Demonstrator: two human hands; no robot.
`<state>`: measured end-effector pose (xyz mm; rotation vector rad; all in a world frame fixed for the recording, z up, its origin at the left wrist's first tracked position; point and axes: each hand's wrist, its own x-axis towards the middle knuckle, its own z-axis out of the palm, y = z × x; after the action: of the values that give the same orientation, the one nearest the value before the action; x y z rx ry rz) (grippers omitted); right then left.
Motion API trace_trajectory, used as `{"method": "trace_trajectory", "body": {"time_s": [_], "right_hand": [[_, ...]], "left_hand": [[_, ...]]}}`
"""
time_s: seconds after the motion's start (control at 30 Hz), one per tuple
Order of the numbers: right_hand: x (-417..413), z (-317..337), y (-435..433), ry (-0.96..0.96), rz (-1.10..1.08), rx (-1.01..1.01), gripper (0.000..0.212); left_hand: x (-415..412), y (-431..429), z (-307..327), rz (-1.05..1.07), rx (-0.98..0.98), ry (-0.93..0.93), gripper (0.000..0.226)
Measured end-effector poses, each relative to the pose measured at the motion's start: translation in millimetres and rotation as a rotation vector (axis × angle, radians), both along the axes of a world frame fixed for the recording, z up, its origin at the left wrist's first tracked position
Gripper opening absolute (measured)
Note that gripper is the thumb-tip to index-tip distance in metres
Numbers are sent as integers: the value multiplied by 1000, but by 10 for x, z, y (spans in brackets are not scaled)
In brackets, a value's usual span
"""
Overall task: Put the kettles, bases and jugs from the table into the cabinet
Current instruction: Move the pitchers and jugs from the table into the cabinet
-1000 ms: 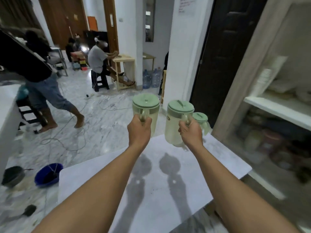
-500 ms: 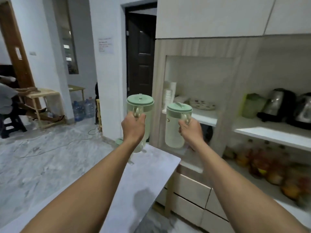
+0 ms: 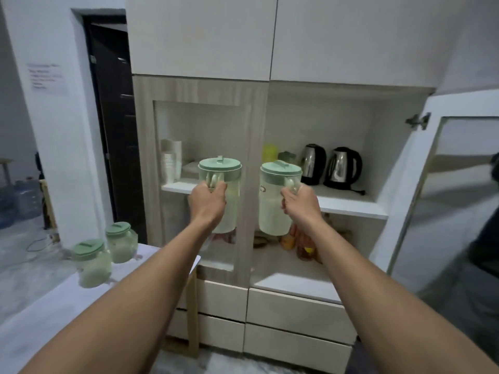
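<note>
Partway done: a jug in each hand at the open cabinet [image 3: 318, 117], more waiting on the surface [image 3: 40, 306].
Two kettles [image 3: 341, 167] already stand on the shelf [image 3: 351, 205]; two small jugs [image 3: 93, 261] sit on the surface, lower left. The left hand [image 3: 208, 203] has its fingers [image 3: 213, 188] curled round the handle of the left jug [image 3: 219, 166]; the right hand [image 3: 301, 205] likewise grips the right jug [image 3: 271, 211]. Both jugs hang upright before the cabinet at shelf height, not yet set down.

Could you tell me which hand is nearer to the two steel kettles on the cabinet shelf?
Right. The right hand, gripping a jug, is just left of and below the kettles. The left hand, gripping a second jug, is farther left, before the glass door.
</note>
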<state>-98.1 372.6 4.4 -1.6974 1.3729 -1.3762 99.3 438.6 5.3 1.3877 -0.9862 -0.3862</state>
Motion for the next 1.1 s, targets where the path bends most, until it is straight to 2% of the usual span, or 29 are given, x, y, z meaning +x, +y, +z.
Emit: {"method": "trace_trajectory", "body": {"time_s": [0.17,0.5,0.87,1.1], "right_hand": [[-745,9,-38,11,-81,14,15],[-1528,-60,-501,21,-188,24,18],[-1772,43,-1692,-19,-227,-5,22],[-1742,-52,-2495,-55,-207,35,25]], "left_hand": [[-689,-143,44,-81,12,-4,31],[-1490,-780,-31,-203,14,-5,28],[-1719,-2075,46,-335,-15,50,24],[-1756,-2879,3,-302,1,20,23]]}}
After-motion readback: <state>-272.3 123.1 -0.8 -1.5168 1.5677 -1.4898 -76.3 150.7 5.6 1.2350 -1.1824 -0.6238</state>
